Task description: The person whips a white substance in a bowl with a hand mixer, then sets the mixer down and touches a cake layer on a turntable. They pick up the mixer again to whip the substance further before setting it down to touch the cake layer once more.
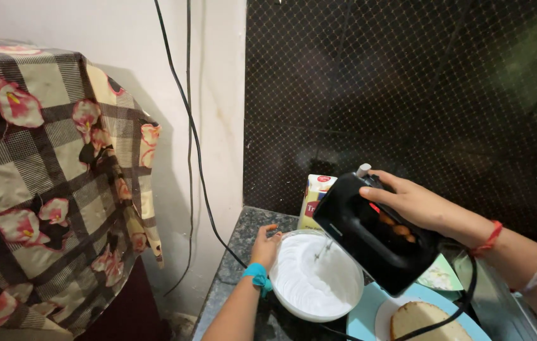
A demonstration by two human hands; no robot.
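A person's right hand [407, 202] grips the handle of a black plastic electric hand mixer [375, 237], fingers wrapped tight around it, the machine tilted so its metal beaters [323, 251] dip into a round white bowl [316, 276] of smooth white whipped cream. The left hand [264, 246], a turquoise band at its wrist, clasps the bowl's near-left rim, fingers curled over the edge.

The bowl sits on a speckled grey stone bench [243, 243] in the corner between a cream-painted wall and a dark glossy wall tiled in a fine diamond pattern [407, 88]. Just behind the bowl and partly hidden by the mixer stands a yellow-and-white carton with a red top [316, 196]. To the bowl's right lies a light-blue round tray [363, 316] carrying a pale golden sponge cake [429, 321] on a white board; the mixer's black cord [454, 309] loops across them. Two thin black cables [186, 107] hang down the cream wall. At left, a checked cloth printed with pink flowers [47, 183] drapes over a tall piece of furniture. A red thread and a silver bangle circle the right wrist.
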